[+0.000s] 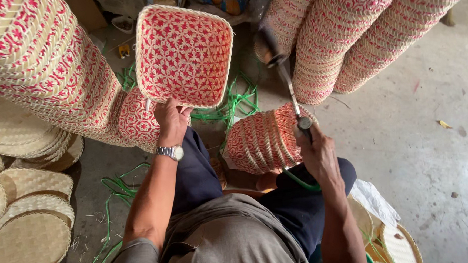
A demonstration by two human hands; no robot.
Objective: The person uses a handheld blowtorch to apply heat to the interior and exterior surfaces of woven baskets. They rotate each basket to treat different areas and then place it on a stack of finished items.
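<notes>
The left hand (171, 119) is holding up a square woven basket (183, 55), red and cream, with its fingers pinching the lower rim; the basket is tilting so its inside is facing the camera. The right hand (315, 152) is gripping the dark handle of a hammer (283, 75), fingers pressed together around it, and the blurred head is rising just to the right of the basket. Below the basket, between the knees, a short stack of baskets (260, 138) is lying on its side. Tall stacks (48, 66) are leaning to the left of the basket and others (353, 41) to its right. Green strips (236, 102) are lying on the floor (434, 133) behind it, and round plain lids (18, 210) are lying far below-left
</notes>
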